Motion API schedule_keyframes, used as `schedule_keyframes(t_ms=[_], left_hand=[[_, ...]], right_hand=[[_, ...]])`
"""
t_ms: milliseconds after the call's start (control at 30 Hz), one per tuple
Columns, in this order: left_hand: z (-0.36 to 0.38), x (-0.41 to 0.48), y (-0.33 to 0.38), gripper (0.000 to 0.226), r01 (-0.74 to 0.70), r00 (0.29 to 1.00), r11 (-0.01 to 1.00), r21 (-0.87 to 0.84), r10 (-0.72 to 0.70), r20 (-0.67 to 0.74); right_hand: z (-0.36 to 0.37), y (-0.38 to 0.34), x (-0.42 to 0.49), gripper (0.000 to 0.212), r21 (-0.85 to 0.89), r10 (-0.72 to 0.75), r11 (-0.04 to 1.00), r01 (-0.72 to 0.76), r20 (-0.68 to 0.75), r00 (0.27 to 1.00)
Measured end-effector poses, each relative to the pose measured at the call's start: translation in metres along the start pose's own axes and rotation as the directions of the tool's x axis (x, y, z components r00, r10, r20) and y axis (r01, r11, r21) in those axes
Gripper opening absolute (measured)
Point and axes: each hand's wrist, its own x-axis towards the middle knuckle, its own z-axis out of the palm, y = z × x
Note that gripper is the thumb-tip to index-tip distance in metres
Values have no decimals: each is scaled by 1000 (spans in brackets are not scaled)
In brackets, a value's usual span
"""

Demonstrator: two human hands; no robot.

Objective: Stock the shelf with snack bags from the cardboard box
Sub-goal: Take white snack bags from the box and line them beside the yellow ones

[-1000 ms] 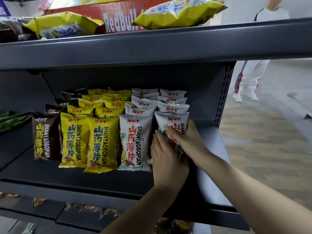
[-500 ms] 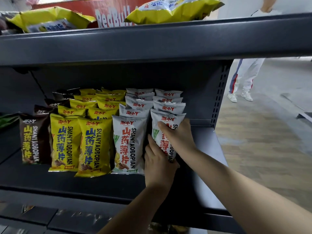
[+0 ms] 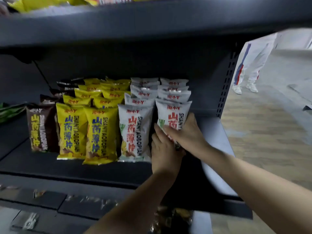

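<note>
On the dark shelf (image 3: 70, 168) stand rows of snack bags: brown (image 3: 39, 127), yellow (image 3: 99, 134) and white (image 3: 135, 132). The front white bag of the rightmost row (image 3: 172, 114) stands upright between my hands. My left hand (image 3: 164, 149) presses its lower left side with straight fingers. My right hand (image 3: 186, 132) grips it across the front and right side. The bag's lower half is hidden behind my hands. No cardboard box shows.
The upper shelf (image 3: 135, 21) overhangs close above, with yellow bags on it. A perforated upright (image 3: 226, 81) bounds the shelf on the right. A person in white trousers (image 3: 249, 65) stands on the floor beyond. Green bags (image 3: 8, 112) lie far left. A lower shelf shows below.
The view has tilted down and left. Both hands stay on the rightmost front white bag, which stands a little more upright than before.
</note>
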Motion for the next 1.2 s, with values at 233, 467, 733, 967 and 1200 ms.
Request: schedule_keyframes(t_ms=[233, 467, 733, 967, 1200], left_hand=[[-12, -21, 7, 93, -54, 998, 999, 0, 54, -20], [-43, -92, -10, 69, -397, 917, 905, -153, 383, -113], [-47, -177, -84, 29, -467, 839, 840, -276, 520, 162], [-2, -231, -159, 27, -321, 369, 947, 28, 98, 924], [58, -263, -199, 26, -362, 53, 903, 230, -227, 972]], right_hand=[[-11, -15, -12, 74, -95, 117, 989, -115, 12, 993], [-39, -23, -63, 30, -159, 109, 981, -112, -26, 994], [-36, -19, -189, 29, -228, 130, 972, -63, 294, 947], [-4, 64, -292, 17, -580, 478, 813, -60, 604, 638], [33, 173, -331, 16, -708, 761, 639, -299, 528, 378]])
